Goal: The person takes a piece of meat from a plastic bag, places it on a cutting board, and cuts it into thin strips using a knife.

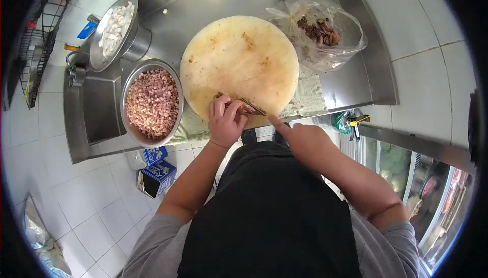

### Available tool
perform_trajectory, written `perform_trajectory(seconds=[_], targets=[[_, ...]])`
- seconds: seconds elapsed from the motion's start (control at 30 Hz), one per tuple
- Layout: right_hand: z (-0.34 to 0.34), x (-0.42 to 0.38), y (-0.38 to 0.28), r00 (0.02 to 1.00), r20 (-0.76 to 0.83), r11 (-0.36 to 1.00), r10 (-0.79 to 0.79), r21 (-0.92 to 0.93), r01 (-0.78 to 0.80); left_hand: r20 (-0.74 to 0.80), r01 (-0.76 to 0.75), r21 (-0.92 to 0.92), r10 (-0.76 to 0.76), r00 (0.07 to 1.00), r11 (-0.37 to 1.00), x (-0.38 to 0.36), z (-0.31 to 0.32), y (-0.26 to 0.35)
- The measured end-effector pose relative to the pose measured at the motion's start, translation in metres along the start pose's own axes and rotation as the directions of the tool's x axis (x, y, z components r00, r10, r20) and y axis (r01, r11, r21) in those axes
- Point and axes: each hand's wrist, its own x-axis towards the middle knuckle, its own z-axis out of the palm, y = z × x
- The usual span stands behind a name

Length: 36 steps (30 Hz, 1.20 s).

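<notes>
A round, pale cutting board (229, 49) with brown stains lies in front of me. At its near edge my left hand (226, 121) presses a piece of reddish-brown meat (245, 109) down with bent fingers. My right hand (306, 141) grips a knife (258, 110), its forefinger stretched toward the blade; the handle is hidden by the hand. The thin dark blade lies against the meat, just right of my left fingertips. Left of the board, a steel bowl (181, 96) is filled with diced pink meat (152, 102).
A clear plastic bag (351, 31) with dark meat chunks (321, 31) lies right of the board. A colander (133, 4) of white strips rests tilted on a steel pot (138, 47), near a sink (101, 115). Blue tins (161, 174) stand on the floor.
</notes>
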Motion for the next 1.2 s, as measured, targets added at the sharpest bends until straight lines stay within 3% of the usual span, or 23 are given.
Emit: perform_trajectory(seconds=[0.1,0.3,0.37,0.6,0.7,0.93,1.1,1.2], targets=[[0.002,0.002,0.001,0.997,-0.066,0.998,-0.034,0.056,0.038,-0.002,-0.010,0.015,0.010,1.000,1.000,-0.001,0.003,-0.001],[-0.017,-0.021,-0.001,0.974,0.209,0.996,0.090,-0.034,-0.084,0.002,0.029,-0.008,-0.029,1.000,1.000,-0.002,0.001,0.001],[0.023,0.008,0.010,1.000,0.006,0.999,0.002,0.042,-0.003,-0.001,0.008,0.007,-0.008,1.000,1.000,-0.003,0.005,-0.003],[0.007,0.011,0.013,0.996,-0.062,0.997,-0.062,0.041,0.064,-0.013,-0.016,0.014,0.016,1.000,1.000,-0.002,0.004,-0.002],[-0.023,-0.010,-0.012,0.999,-0.043,1.000,0.010,0.015,-0.009,-0.058,-0.031,-0.011,0.030,0.998,0.999,-0.002,0.002,-0.002],[-0.021,-0.017,-0.020,0.999,-0.045,0.999,-0.022,0.036,0.023,-0.028,-0.035,-0.007,0.035,0.999,0.999,-0.001,0.002,-0.002],[-0.031,-0.039,-0.013,0.988,0.139,0.998,0.061,-0.005,-0.061,-0.008,-0.012,-0.003,0.012,1.000,1.000,-0.003,0.002,-0.002],[-0.022,-0.022,-0.014,1.000,0.020,1.000,-0.016,0.027,0.016,-0.012,-0.021,-0.020,0.021,1.000,1.000,-0.003,0.003,-0.002]])
